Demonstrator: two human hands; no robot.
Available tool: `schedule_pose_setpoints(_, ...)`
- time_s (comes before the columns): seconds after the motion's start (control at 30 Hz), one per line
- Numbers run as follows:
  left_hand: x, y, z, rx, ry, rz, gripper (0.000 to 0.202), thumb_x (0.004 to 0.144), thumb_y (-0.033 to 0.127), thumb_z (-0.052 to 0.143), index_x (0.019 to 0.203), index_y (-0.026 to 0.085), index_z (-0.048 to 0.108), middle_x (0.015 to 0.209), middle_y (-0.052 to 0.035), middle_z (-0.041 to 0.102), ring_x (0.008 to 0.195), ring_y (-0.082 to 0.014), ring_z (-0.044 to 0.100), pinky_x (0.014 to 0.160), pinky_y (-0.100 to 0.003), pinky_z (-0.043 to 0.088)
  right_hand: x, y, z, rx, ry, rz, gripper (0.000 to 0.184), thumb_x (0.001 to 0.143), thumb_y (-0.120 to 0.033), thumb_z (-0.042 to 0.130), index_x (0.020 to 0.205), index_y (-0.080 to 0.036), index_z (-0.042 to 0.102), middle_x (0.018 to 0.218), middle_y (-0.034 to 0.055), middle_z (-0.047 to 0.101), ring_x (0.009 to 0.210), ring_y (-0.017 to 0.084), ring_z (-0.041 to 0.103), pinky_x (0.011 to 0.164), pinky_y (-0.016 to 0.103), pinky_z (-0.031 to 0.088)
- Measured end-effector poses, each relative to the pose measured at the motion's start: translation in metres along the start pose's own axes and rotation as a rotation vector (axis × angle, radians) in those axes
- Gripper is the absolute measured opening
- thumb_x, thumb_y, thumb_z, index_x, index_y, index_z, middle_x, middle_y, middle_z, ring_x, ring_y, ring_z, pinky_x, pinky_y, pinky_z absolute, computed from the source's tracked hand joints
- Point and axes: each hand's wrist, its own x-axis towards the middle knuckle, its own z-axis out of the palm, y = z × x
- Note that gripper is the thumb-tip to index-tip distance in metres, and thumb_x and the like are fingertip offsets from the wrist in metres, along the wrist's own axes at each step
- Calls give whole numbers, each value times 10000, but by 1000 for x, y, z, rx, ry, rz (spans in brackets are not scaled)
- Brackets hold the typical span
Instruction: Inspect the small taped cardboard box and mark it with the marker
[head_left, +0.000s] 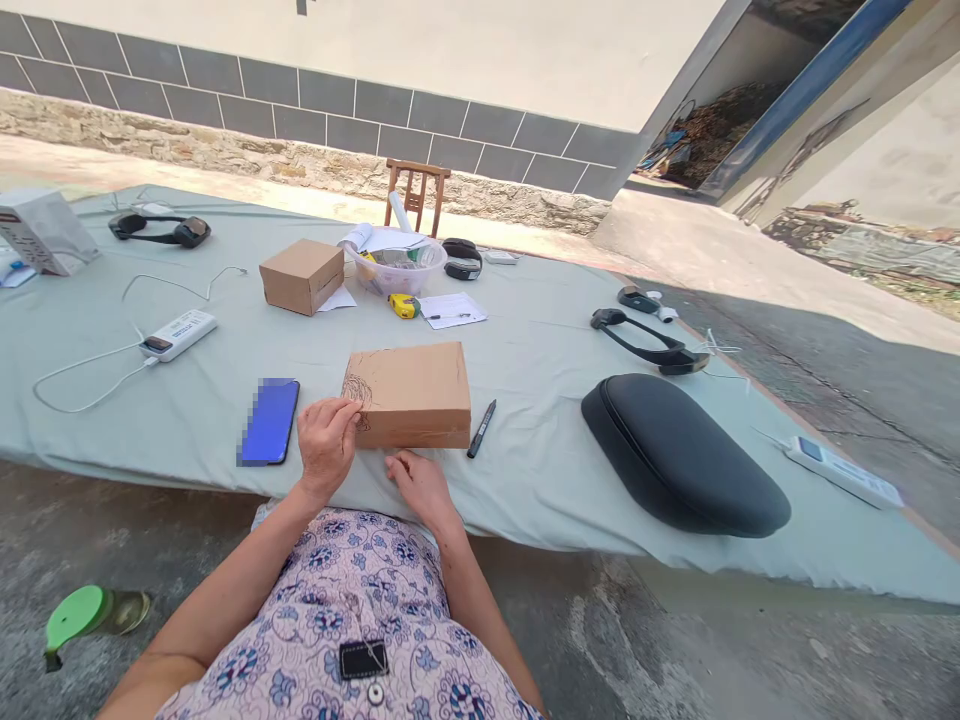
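A flat cardboard box [414,392] with a pen drawing on its left top corner lies near the front edge of the cloth-covered table [525,340]. My left hand [328,443] rests against the box's left front corner, fingers curled on its edge. My right hand [418,482] lies on the cloth just in front of the box, fingers bent and nothing visible in them. A black marker [481,428] lies to the right of the box. A blue phone [270,420] lies to the left of my left hand.
A smaller cardboard box [302,275], a clear bowl [396,268], a tape measure [403,305], paper, power banks [178,333] with cables, headsets [649,345] and a black cushion [679,455] share the table. A wooden chair [417,195] stands behind. A green-capped bottle [90,613] lies on the ground.
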Motion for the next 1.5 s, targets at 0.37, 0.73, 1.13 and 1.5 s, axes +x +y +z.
schedule_pose_setpoints(0.37,-1,9,6,-16,-31,88,160,956,238,577,953,256,737,960,-48,758,994,-230,651,914,-399,403,-12,-30,-57,-205,844,-353,282,934,-456,597,1065,-215,660,1096,112,676,1086,254,631,976,453,492)
schedule_pose_setpoints(0.73,-6,17,19,-228,-177,-184,317,917,515,592,911,199,571,1374,-190,532,1288,-303,557,861,-386,556,16,-5,-17,-351,775,-111,802,839,-707,582,1419,-166,463,1497,258,391,1432,393,376,1101,608,403)
schedule_pose_setpoints(1.13,-2,5,12,-248,-168,-336,251,967,406,490,978,198,630,1431,-178,460,1398,-315,444,1072,-462,462,1,-3,-27,-82,771,-185,381,996,-377,460,1328,-213,552,1350,166,593,1282,255,568,963,442,575)
schedule_pose_setpoints(1.5,7,-8,3,-454,-143,-742,832,934,492,529,1592,144,159,1653,-179,245,1549,-289,222,1271,-446,213,-9,-18,-22,-194,587,-329,219,933,-400,616,970,-206,711,1067,102,600,1007,204,649,799,337,605)
